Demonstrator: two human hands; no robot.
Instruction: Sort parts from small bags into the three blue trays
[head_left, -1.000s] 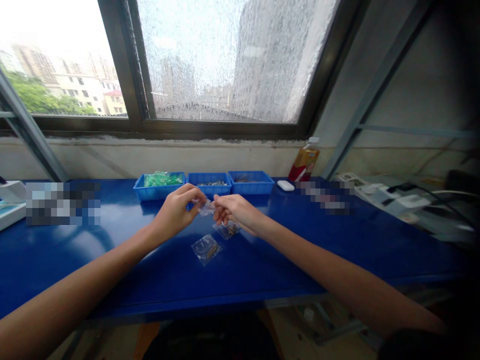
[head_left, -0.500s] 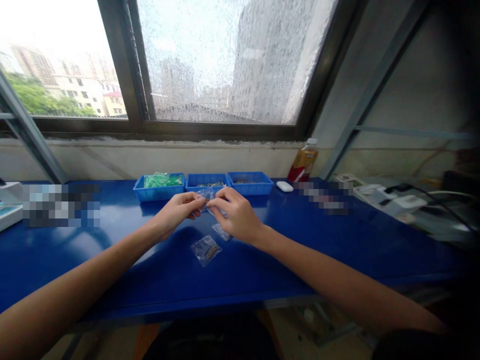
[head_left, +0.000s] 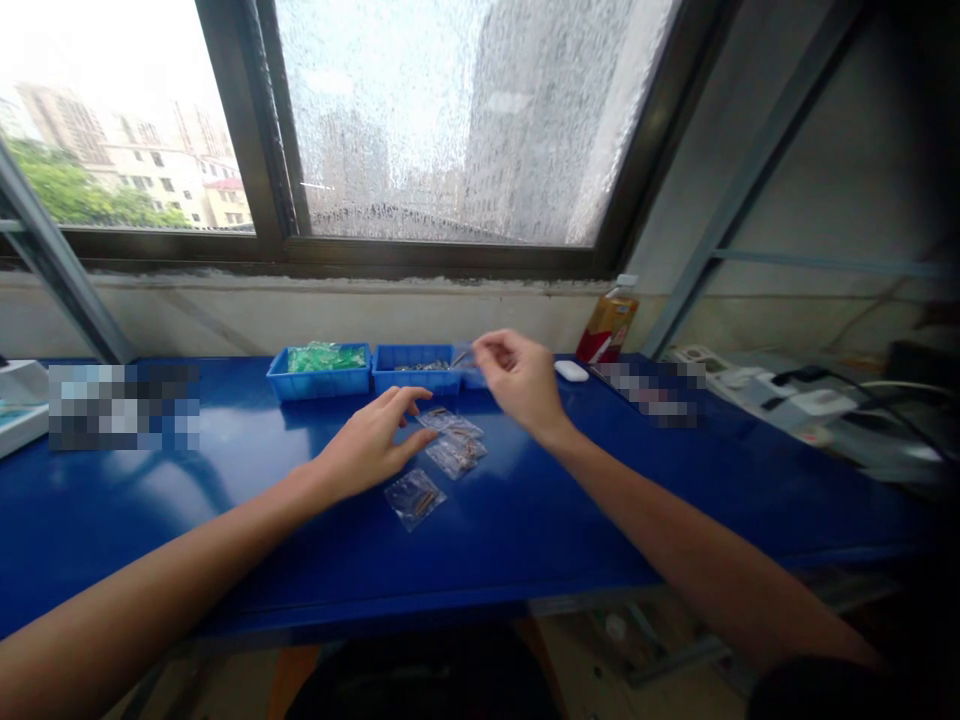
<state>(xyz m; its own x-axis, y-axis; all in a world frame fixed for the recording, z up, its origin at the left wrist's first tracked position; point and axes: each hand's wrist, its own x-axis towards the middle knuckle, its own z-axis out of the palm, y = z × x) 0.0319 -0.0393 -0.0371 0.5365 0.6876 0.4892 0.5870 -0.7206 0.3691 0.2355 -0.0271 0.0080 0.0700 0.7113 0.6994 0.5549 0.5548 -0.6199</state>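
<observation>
My left hand (head_left: 371, 445) is open, thumb and fingers apart, just left of the small clear plastic bags on the blue table. One flat bag (head_left: 454, 456) there overlaps another bag (head_left: 442, 418), and small brownish pieces show inside. Closer to me lies a separate clear bag (head_left: 415, 498) with thin brownish pieces in it. Raised in front of the right-hand blue bin, my right hand (head_left: 521, 385) pinches a see-through plastic bag (head_left: 463, 357) with a dark thin piece visible. That bag is partly blurred, and the hand hides much of the bin.
Along the wall stand a blue bin (head_left: 279, 384) of green packets and a middle blue bin (head_left: 386, 380) with small metal parts. To the right are a white case (head_left: 571, 371) and a bottle (head_left: 609, 320). Chargers and cables (head_left: 810, 400) lie farther right.
My hands have moved apart. The right has gone up and right, carrying a clear bag toward the right-hand bin. My left hand has opened and lowered; more bags show on the table.
</observation>
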